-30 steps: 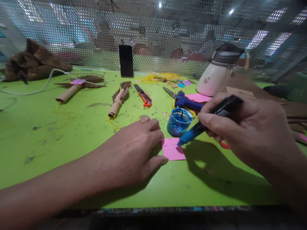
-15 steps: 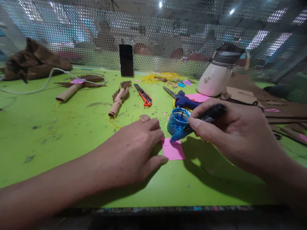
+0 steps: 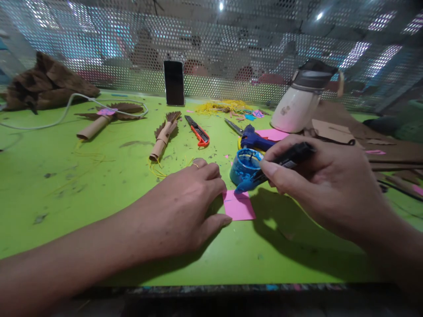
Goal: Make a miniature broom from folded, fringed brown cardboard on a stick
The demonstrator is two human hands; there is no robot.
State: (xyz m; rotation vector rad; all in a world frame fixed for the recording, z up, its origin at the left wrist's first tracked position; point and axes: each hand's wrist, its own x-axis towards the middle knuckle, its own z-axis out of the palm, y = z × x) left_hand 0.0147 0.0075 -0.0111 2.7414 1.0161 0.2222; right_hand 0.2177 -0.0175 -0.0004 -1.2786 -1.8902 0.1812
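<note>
My right hand (image 3: 325, 189) grips a black marker (image 3: 287, 158) whose lower end is smeared blue. The marker's blue tip touches, or hovers just over, the top edge of a small square of pink paper (image 3: 240, 208). A short dark line crosses the upper part of that paper. Flat on the table lies my left hand (image 3: 191, 204), its fingers against the paper's left side and its thumb at the lower left corner; a ring shows on one finger. Right behind the marker stands a small paint-stained blue pot (image 3: 246, 166), partly covered by the marker.
Behind the pot are a dark blue glue gun (image 3: 254, 138) and scissors (image 3: 234, 127). A red box cutter (image 3: 198, 132), two brown paper figures (image 3: 161, 143), yellow strings (image 3: 223, 106), a propped phone (image 3: 174, 83) and a white jug-like container (image 3: 295, 105) occupy the green table (image 3: 82, 189).
My right hand and the marker have shifted very slightly to the right. The left hand and the pink paper look unmoved.
</note>
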